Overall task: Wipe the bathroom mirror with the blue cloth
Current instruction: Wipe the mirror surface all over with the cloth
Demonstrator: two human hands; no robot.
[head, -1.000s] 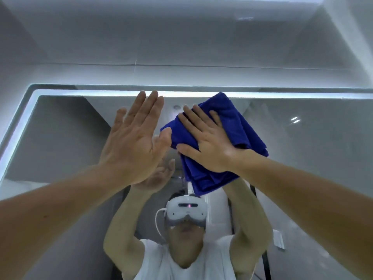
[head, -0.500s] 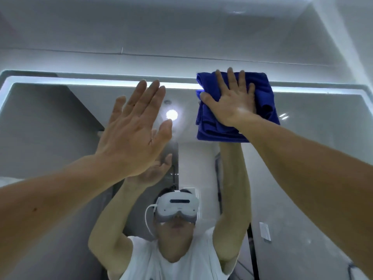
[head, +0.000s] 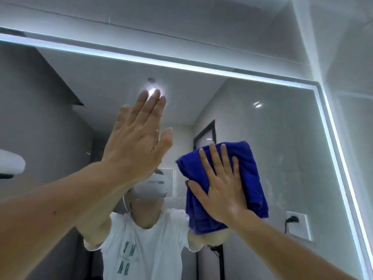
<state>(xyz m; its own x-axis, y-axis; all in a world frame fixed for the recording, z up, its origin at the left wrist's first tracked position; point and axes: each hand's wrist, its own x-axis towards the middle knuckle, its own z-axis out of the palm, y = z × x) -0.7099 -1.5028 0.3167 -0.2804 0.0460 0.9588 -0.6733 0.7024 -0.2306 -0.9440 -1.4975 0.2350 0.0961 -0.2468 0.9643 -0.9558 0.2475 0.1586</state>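
The bathroom mirror [head: 282,138] fills most of the view, framed by a lit white strip along its top and right edge. A folded blue cloth [head: 250,174] lies flat on the glass right of centre. My right hand [head: 220,186] presses it against the mirror with straight, spread fingers. My left hand [head: 137,142] is raised left of the cloth, palm toward the glass, fingers straight and together. Whether it touches the mirror is unclear.
The mirror's lit right edge [head: 339,158] meets a grey tiled side wall [head: 351,77]. Grey wall tiles run above the top strip. In the reflection stand a person in a white shirt and a wall socket [head: 297,223].
My right hand slid the blue cloth down from the mirror's top edge to the middle right. The view shifted toward the mirror's right corner. My left hand stayed raised and flat.
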